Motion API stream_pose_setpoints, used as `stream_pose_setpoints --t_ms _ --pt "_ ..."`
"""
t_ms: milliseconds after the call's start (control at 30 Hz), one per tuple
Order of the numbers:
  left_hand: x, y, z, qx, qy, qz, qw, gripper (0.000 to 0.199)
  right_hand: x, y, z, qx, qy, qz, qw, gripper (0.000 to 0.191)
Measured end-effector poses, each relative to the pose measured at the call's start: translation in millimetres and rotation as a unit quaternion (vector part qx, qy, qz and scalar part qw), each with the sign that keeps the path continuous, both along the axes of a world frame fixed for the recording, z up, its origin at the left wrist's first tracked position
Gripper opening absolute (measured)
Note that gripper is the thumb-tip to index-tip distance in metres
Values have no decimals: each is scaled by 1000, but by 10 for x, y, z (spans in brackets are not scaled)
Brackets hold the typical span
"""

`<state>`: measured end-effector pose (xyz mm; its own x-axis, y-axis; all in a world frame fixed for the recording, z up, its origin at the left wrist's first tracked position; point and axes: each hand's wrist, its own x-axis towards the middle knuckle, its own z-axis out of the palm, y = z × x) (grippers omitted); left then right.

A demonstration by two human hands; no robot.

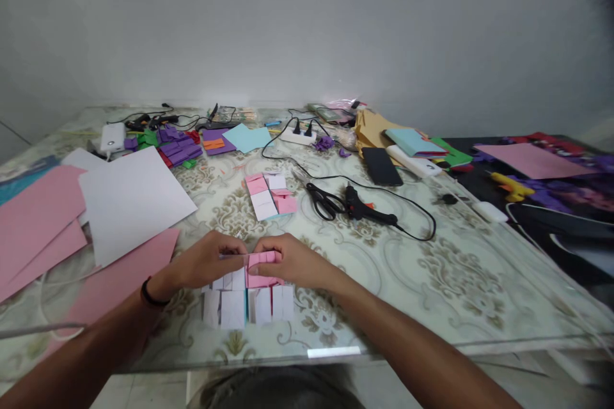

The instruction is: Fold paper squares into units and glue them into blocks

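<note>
Near the table's front edge, my left hand (pixel 208 261) and my right hand (pixel 295 262) meet at a folded paper piece (pixel 263 268) in pink and white. Fingers and thumb of each hand pinch its upper edge, and they hide part of it. Right below, white folded paper flaps (pixel 233 310) lie side by side in a row, with thin teal and red strips between some of them. A similar pink and white folded paper (pixel 263 204) rests a little farther back. Beside that lie black-handled scissors (pixel 325 200) and a black glue gun (pixel 367 209).
White sheets (pixel 137 201) and pink sheets (pixel 43 223) cover the left side. A power strip (pixel 298 135) sits at the back, its black cable curving round the glue gun. A phone (pixel 381 166) lies right of centre. Farther right, a yellow glue gun (pixel 512 186) is on a dark surface.
</note>
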<state>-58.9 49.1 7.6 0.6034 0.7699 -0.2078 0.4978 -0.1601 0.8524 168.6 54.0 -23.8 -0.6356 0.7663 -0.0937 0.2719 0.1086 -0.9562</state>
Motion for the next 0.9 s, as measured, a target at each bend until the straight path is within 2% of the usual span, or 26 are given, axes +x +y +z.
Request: stream_pose_setpoints --t_ms 133,333,567,767,900 --pt "12 0 -6 5 20 3 1000 36 -6 -17 16 20 -1 -2 1000 23" --pt "8 -2 -34 36 37 18 999 34 -13 -21 38 25 13 2 1000 24" --pt "6 -21 -8 86 34 31 995 33 13 1 47 46 21 -8 999 38" --pt "-10 -35 -14 105 8 33 994 18 28 -12 108 73 1 -15 997 28" --pt "-9 -63 16 159 -11 49 986 15 39 -17 137 78 15 -22 997 22"
